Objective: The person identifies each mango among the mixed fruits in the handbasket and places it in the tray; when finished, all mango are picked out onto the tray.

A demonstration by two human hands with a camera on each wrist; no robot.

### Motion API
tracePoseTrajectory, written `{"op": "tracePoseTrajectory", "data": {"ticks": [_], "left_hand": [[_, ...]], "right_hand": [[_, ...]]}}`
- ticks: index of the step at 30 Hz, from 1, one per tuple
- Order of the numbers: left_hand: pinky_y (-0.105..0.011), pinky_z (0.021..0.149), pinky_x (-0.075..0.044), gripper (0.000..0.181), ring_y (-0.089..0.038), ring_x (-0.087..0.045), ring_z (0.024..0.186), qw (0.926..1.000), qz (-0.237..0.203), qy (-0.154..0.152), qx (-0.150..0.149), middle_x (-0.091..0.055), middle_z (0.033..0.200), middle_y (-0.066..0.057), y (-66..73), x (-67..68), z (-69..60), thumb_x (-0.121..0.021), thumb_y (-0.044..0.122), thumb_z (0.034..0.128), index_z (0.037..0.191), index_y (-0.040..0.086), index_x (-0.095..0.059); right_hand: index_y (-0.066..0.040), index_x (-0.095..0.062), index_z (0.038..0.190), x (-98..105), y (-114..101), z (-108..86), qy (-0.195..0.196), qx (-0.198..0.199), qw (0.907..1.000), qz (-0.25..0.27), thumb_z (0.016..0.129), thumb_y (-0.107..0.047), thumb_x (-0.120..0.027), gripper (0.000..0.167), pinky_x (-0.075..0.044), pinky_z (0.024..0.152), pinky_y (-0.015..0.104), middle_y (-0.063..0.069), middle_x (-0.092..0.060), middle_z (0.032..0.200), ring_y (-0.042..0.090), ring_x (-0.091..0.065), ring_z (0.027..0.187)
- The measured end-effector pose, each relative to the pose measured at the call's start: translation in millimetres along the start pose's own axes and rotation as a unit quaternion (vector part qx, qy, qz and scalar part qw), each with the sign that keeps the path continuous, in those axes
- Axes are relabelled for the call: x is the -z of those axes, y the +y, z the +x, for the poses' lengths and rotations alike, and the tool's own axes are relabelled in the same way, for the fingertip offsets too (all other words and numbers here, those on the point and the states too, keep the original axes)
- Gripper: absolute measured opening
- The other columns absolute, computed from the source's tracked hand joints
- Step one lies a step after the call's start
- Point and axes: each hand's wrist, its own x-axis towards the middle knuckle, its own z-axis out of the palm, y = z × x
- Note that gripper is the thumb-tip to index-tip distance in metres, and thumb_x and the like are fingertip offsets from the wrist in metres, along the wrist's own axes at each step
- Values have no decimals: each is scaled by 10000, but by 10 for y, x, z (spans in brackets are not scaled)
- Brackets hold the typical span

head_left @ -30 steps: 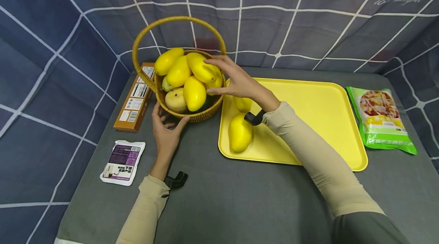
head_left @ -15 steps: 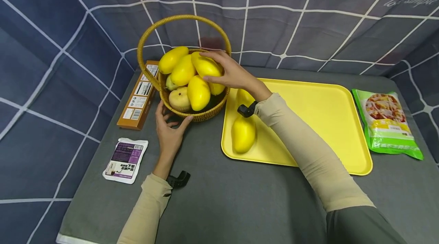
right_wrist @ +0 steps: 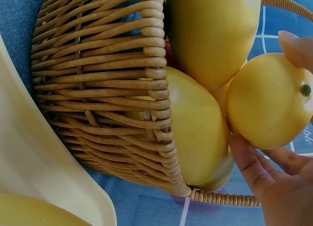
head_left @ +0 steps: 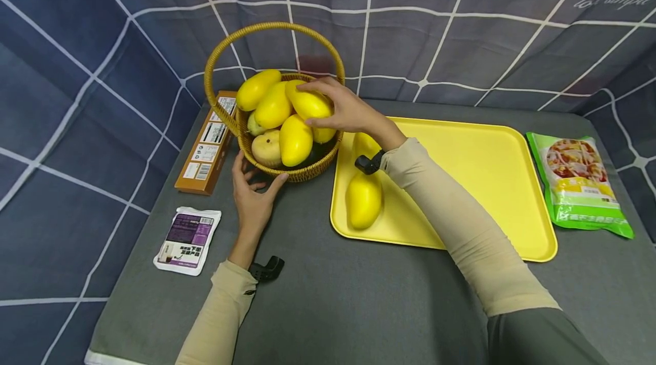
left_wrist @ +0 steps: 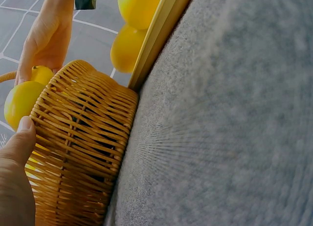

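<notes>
A wicker basket heaped with yellow mangoes stands at the back left. The right hand reaches over its right side and grips a mango on top of the heap. In the right wrist view, fingers and thumb lie around this mango. My left hand holds the basket's near left edge; in the left wrist view its thumb presses on the rim of the basket, and its other fingers are hidden.
Right of the basket lies a yellow tray with a mango and another partly behind the right wrist. An orange box and a white-purple pouch lie left; a green food bag lies far right.
The right hand has closed in on the top mango, which now sits between its thumb and fingers. The left hand keeps its place at the basket, and the head view has shifted slightly.
</notes>
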Motion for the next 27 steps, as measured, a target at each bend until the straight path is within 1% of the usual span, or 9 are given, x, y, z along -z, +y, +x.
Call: {"op": "tracePoseTrajectory", "data": {"ticks": [2,7,10,14,17,19,24,26,27], "left_hand": [[-459,839,-482,976,-326,-498,1221,10000,66,18,9,-396,1480,-140,-77,-5,5,-837,141,781,1553,155,-241],[-277,820,-483,964,-244,-512,1208,9998,218,27,24,-409,1475,-44,-103,-1,1,-838,228,786,1549,234,-248],[-235,811,-479,957,-244,-515,1204,9997,231,31,-20,-412,1469,-42,-102,4,4,-835,254,790,1548,241,-251],[-219,812,-476,953,-225,-512,1210,9998,216,16,26,-401,1476,-37,-94,5,4,-833,246,792,1548,236,-252],[-245,821,-477,953,-228,-508,1214,9997,233,1,94,-396,1480,-46,-73,1,2,-830,210,795,1550,219,-248],[-319,834,-483,952,-268,-503,1221,9998,183,-18,88,-390,1483,-92,-27,-2,-3,-824,168,799,1553,179,-242],[-520,849,-452,924,-391,-480,1221,10000,-13,-78,59,-364,1475,-244,221,7,-29,-793,69,809,1539,32,-228],[-515,847,-448,915,-400,-477,1216,9999,-13,-85,68,-364,1471,-260,284,12,-37,-786,58,811,1534,9,-227],[-517,846,-448,919,-401,-476,1215,9999,-38,-77,72,-366,1469,-260,267,13,-36,-790,61,809,1535,19,-230]], "right_hand": [[-171,-526,1413,5,-9,-11,32,-31,10000,-81,829,-356,-783,664,-329,1118,347,65,-463,1439,197,-396,1334],[-186,-544,1401,40,-73,-59,108,-95,9995,-282,798,-384,-804,686,-350,1108,374,98,-444,1429,227,-409,1327],[-182,-554,1392,64,-114,-95,180,-39,9994,-299,780,-379,-822,696,-360,1102,377,108,-440,1420,234,-417,1320],[-188,-571,1373,83,-148,-150,294,32,9992,-283,763,-399,-830,695,-372,1085,356,96,-448,1399,216,-427,1303],[-182,-580,1360,91,-172,-209,409,115,9989,-175,759,-402,-828,686,-400,1036,345,90,-455,1385,206,-439,1276],[-180,-586,1351,96,-192,-260,497,137,9986,-85,754,-397,-830,680,-425,992,332,80,-457,1380,196,-445,1262],[-176,-601,1333,108,-233,-407,675,145,9976,-37,738,-379,-850,676,-465,881,325,98,-457,1373,206,-479,1202],[-167,-605,1327,113,-242,-464,704,175,9973,-67,734,-367,-858,675,-462,858,338,118,-457,1373,221,-483,1185],[-165,-607,1324,115,-246,-493,711,188,9973,-76,731,-362,-862,675,-463,846,342,124,-455,1375,225,-482,1183]]}}
